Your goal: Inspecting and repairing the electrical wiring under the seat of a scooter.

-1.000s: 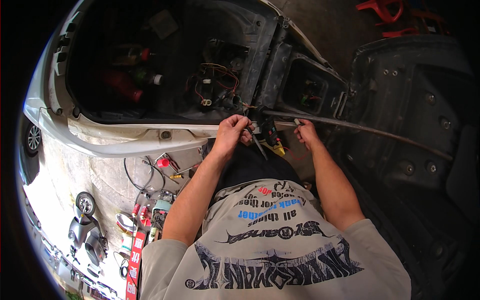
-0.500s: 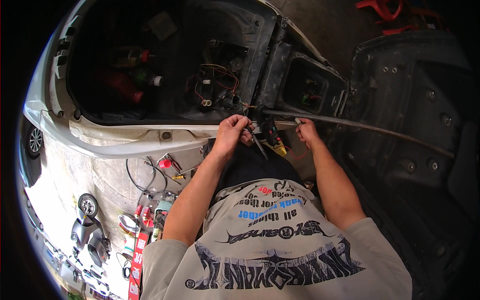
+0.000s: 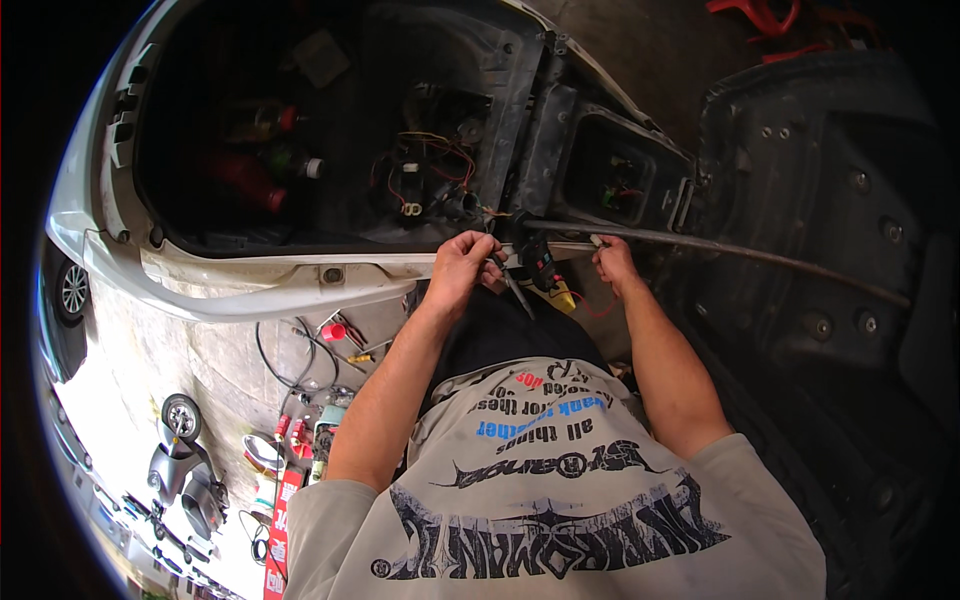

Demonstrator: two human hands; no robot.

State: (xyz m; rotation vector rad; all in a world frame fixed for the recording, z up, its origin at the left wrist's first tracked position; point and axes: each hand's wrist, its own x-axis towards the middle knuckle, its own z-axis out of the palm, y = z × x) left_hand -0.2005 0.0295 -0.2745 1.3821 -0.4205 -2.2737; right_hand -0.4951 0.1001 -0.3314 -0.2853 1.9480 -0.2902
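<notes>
The open body of a white scooter (image 3: pixel 300 285) lies in front of me, its dark storage compartment (image 3: pixel 340 205) facing up. My left hand (image 3: pixel 464 270) is closed at the near rim, pinching a thin dark cable-like piece (image 3: pixel 517 294) that hangs toward my lap. Coloured wires (image 3: pixel 495 212) come out just beyond those fingertips. To the right, my right hand (image 3: pixel 616 264) is closed on a small pale piece (image 3: pixel 597 241), too small to name. Between the hands sits a black device with a yellow end (image 3: pixel 562 297); a thin red wire (image 3: pixel 598 314) runs beside it.
Bottles (image 3: pixel 290 160) lie in the compartment. A long rod (image 3: pixel 760 255) crosses toward the large black panel (image 3: pixel 820 200) at right. Cables (image 3: pixel 290 370), pliers (image 3: pixel 353 335) and several tools lie on the floor at left. A parked scooter (image 3: pixel 185 470) stands farther off.
The view has shifted slightly, so the floor things and parked scooter appear a little to the right. Both hands keep nearly the same place and grip.
</notes>
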